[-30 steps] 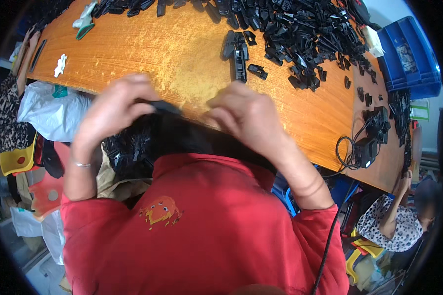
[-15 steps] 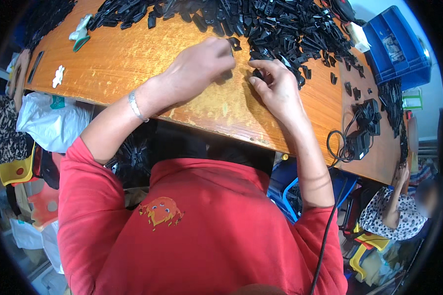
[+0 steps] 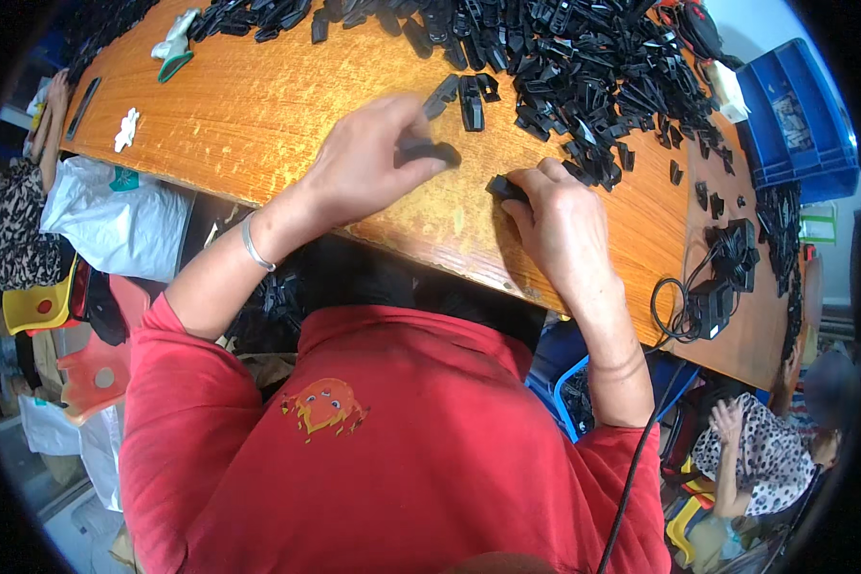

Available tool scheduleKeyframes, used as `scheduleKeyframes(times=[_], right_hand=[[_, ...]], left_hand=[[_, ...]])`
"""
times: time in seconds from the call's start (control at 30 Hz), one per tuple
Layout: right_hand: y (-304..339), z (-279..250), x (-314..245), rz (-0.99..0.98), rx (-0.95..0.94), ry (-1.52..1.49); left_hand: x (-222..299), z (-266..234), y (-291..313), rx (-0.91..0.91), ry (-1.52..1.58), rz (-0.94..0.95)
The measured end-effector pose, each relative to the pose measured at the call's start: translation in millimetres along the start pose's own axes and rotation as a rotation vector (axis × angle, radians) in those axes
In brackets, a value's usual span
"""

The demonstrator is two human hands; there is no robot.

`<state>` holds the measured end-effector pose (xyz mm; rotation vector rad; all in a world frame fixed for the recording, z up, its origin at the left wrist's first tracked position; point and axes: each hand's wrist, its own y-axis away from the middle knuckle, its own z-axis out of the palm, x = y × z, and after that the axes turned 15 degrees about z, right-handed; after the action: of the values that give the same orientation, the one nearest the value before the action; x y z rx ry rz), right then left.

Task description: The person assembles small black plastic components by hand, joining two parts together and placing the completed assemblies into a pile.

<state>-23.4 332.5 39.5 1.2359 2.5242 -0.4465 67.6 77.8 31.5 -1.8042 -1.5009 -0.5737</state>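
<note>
My left hand [image 3: 368, 158] hovers over the wooden table [image 3: 287, 105], smeared by motion, thumb apart from the curled fingers. A blurred black plastic piece [image 3: 442, 96] is at its fingertips; whether they grip it is unclear. The dark patch between thumb and fingers could be another piece or a shadow. Nearer the table's front edge, my right hand [image 3: 569, 225] is closed, pinching a small black plastic part [image 3: 507, 188] between thumb and fingers. Just beyond the hands lie a long black part [image 3: 471, 103] and a short curved one [image 3: 489, 88].
A large heap of black plastic parts [image 3: 584, 77] covers the far side. A white glove [image 3: 174, 43] and a white scrap [image 3: 126, 129] lie at left. To the right are a black adapter [image 3: 710, 308] with cables and a blue crate [image 3: 796, 120]. Other people sit at both sides.
My left hand has opened its thumb away from the fingers. The long black part now shows beside the curved one. My right hand has turned, its black part showing more. The view has shifted slightly.
</note>
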Motion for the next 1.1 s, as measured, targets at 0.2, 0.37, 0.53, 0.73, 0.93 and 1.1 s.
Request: scheduleKeyframes(times=[0.2,0.37,0.53,0.73,0.93,1.1], right_hand=[[0,1,-4,0.012,-0.006,0.047],[1,0,-2,-0.004,0.005,0.043],[2,1,-3,0.01,0.024,0.033],[8,5,-22,0.024,0.009,-0.305],[-5,20,-17,-0.027,0.002,-0.278],[-9,30,-16,-0.088,0.031,-0.356]], left_hand=[[-5,21,25,0.214,-0.351,0.36],[5,21,24,0.187,-0.295,0.465],[4,2,8,0.052,-0.48,0.532],[-9,7,15,0.028,-0.296,0.451],[-20,6,19,0.11,-0.215,0.446],[-18,16,18,0.153,-0.158,0.438]])
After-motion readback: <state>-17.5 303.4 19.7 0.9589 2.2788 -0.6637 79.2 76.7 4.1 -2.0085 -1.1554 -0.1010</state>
